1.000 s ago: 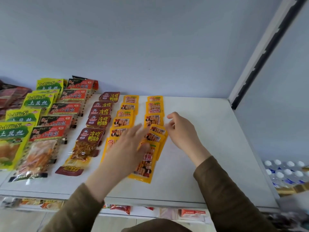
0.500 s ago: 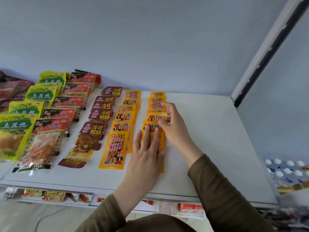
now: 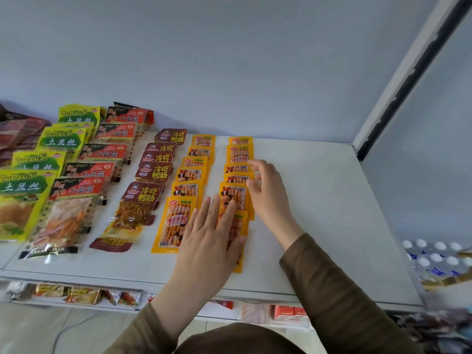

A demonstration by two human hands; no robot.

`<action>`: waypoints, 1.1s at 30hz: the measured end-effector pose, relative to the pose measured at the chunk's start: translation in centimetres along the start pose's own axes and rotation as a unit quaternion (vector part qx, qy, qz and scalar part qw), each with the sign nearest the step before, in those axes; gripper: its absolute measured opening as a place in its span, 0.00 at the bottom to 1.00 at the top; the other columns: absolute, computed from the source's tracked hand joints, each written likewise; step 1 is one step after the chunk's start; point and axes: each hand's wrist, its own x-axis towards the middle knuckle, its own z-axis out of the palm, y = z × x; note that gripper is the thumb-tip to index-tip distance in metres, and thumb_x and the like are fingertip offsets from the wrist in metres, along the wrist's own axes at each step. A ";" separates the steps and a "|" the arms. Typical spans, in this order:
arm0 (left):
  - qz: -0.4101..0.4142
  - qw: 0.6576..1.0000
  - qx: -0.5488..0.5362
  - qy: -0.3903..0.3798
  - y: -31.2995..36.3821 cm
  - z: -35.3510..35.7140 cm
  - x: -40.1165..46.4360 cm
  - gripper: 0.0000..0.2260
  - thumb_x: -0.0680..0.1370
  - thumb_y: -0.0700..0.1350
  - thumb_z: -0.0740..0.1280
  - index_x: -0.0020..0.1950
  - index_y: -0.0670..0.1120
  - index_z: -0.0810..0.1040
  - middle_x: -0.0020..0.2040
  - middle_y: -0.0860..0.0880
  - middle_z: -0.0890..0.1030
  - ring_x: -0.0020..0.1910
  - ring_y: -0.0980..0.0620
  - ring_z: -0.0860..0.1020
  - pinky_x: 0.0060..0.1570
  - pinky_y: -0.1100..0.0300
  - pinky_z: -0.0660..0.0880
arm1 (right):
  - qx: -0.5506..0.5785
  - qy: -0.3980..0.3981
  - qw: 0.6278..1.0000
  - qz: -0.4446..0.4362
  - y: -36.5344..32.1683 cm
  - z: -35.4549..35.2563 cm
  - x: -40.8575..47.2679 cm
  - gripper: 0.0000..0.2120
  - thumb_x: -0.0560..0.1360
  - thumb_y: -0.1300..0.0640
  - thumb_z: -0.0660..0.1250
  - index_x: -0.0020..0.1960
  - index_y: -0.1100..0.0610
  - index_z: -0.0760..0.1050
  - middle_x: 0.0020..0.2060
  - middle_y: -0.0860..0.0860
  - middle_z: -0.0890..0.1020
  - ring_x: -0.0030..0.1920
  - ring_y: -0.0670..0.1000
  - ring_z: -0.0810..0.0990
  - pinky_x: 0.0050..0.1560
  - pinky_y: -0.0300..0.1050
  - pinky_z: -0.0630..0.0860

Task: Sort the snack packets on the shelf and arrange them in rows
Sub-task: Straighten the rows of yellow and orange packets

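Head view: our left hand [image 3: 209,241] presses flat on an orange packet [image 3: 240,236], our right hand [image 3: 268,190] pinches another orange packet's edge [image 3: 237,178] on the shelf [image 3: 319,200].

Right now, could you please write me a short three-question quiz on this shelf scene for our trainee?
1. True or false: the left hand lies flat on the nearest packet of the rightmost orange row.
2. Which hand touches that row's right edge, farther back? A left, B right.
3. Fill in: the packets directly left of the orange rows are ____ coloured.

Key: 1 true. 2 B, the right hand. 3 maroon, the maroon packets.
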 end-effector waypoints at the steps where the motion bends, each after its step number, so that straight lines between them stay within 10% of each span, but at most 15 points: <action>1: 0.003 1.000 0.004 0.006 -0.3 -0.1 0.1 0.30 0.84 0.63 0.44 0.84 0.57 0.40 0.84 0.51 0.38 0.81 0.50 0.31 0.75 0.56 0.27 | -0.011 0.014 1.000 0.002 0.0 -0.3 -0.4 0.17 0.82 0.61 0.62 0.71 0.53 0.70 0.63 0.51 0.77 0.60 0.52 0.77 0.60 0.48 0.77; 20: 0.063 0.998 -0.017 -0.011 -0.3 1.2 -1.4 0.27 0.84 0.64 0.42 0.83 0.61 0.41 0.84 0.58 0.44 0.82 0.55 0.36 0.73 0.57 0.26 | -0.039 -0.006 0.999 0.025 -0.7 -0.8 -6.2 0.26 0.84 0.58 0.58 0.80 0.50 0.55 0.70 0.48 0.76 0.63 0.49 0.79 0.57 0.34 0.72; 33: 0.044 0.995 -0.089 -0.001 -0.9 1.1 -0.2 0.31 0.82 0.65 0.46 0.84 0.57 0.49 0.82 0.55 0.54 0.81 0.51 0.55 0.79 0.58 0.46 | 0.048 -0.039 0.993 0.096 -0.4 -1.8 -5.5 0.20 0.85 0.59 0.55 0.76 0.51 0.63 0.67 0.49 0.78 0.60 0.50 0.81 0.60 0.46 0.78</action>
